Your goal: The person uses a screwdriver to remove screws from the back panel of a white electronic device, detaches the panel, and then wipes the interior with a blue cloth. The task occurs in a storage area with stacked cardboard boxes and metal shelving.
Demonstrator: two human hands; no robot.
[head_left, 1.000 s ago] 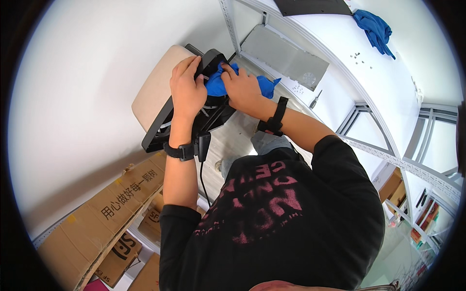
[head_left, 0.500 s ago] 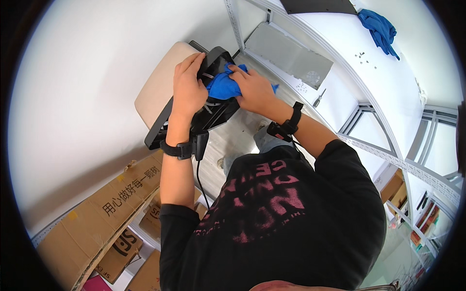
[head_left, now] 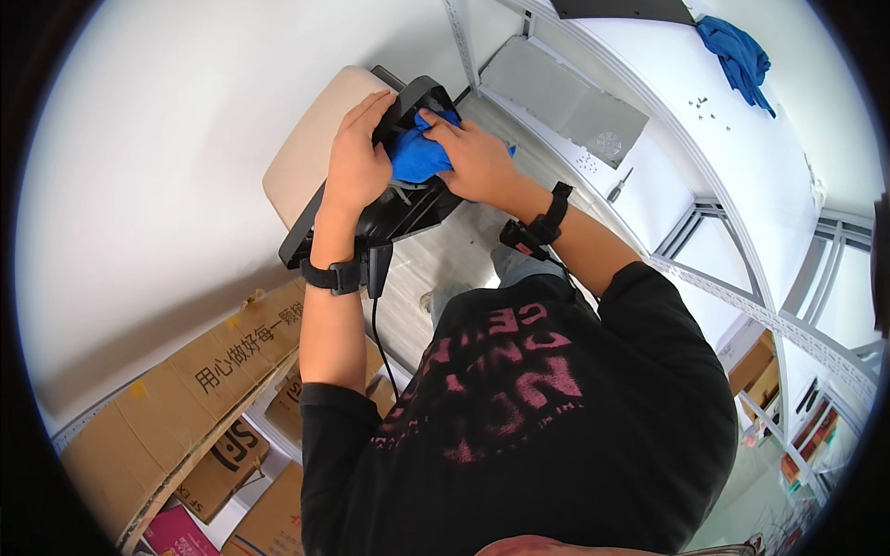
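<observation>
**Wiping pass on black device housing, cloth now bunched at upper edge**

Cardboard boxes [head_left: 176, 398] lie at my far left, below the white wall. Next comes the beige panel [head_left: 311, 153], against which the black device housing [head_left: 408, 208] rests. My left hand [head_left: 352, 162] grips the housing's upper left side, fingers curled over the edge and pressed together, steadying it. A black cable [head_left: 375, 324] hangs beneath. My right hand [head_left: 473, 157] presses the blue cloth [head_left: 417, 157] onto the housing, fingers closed over the bunched fabric. Compared with a second ago, the cloth has travelled from the right side toward the housing's centre, close to my left hand; I judge the wipe to be progressing across the surface. Further right stands the white metal shelving [head_left: 649, 130], with a second blue cloth [head_left: 742, 56] on top.
</observation>
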